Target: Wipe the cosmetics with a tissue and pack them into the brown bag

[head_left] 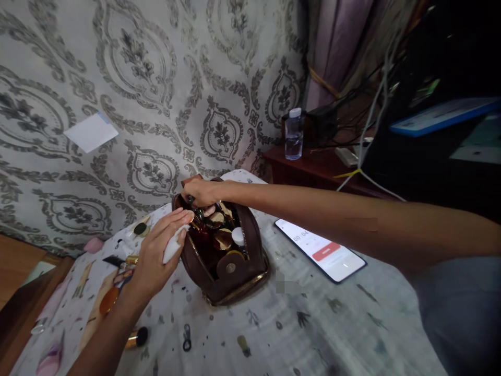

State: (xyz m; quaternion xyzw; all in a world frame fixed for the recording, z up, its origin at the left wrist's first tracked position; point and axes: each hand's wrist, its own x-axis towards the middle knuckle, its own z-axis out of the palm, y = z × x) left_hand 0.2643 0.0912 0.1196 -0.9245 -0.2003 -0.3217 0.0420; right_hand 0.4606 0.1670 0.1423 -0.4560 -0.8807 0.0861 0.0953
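A dark brown makeup bag (252, 230) stands unzipped on the cloth, holding several cosmetics, among them shiny gold round pieces (223, 238) and a white round lid (238, 236). My left hand (158, 253) is closed around a white bottle (175, 245), partly covered by my fingers, at the bag's left rim. Across the bag reaches my right arm. My right hand (201, 191) is at the far end of the opening, its fingers curled over the bag's edge beside a brown flap (191, 180). Its fingertips are partly hidden.
A lit phone (321, 250) showing a timer lies right of the bag. Cosmetics are spread at left, including an orange round item (108, 300) and a black-capped gold bottle (136, 338). A clear water bottle (294, 134) stands on a dark red table (274, 162) near cables.
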